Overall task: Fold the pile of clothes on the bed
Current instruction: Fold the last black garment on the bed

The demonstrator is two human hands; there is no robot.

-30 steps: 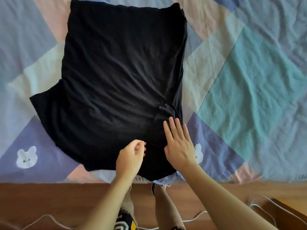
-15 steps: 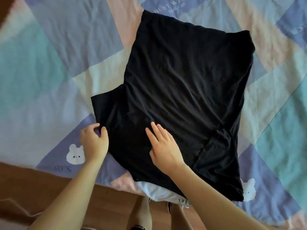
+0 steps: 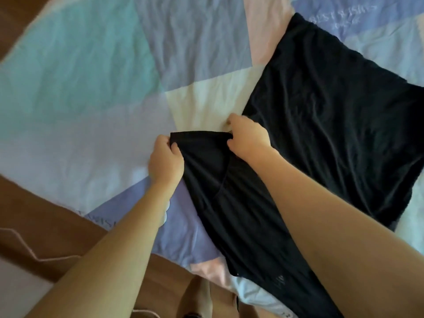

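Observation:
A black T-shirt (image 3: 332, 115) lies spread on the patchwork bed sheet (image 3: 91, 88), its body running toward the upper right. Its left sleeve (image 3: 202, 143) sticks out toward the middle of the view. My left hand (image 3: 166, 162) pinches the sleeve hem at its left corner. My right hand (image 3: 249, 137) grips the same hem at its right corner, close to where the sleeve meets the body. The hem is stretched straight between both hands and sits slightly raised. My right forearm crosses over the shirt's lower part and hides it.
The sheet has teal, lilac, cream, pink and blue patches. The bed's near edge (image 3: 206, 269) runs diagonally at the bottom. Below it is a wooden floor (image 3: 34, 214) with a thin white cable (image 3: 25, 244). A pale cloth (image 3: 254, 292) pokes out under the shirt's lower edge.
My view swung left, so the shirt now sits to the right. My left hand moved onto the sleeve's left corner. My right hand left the shirt's body and took the sleeve hem's right corner.

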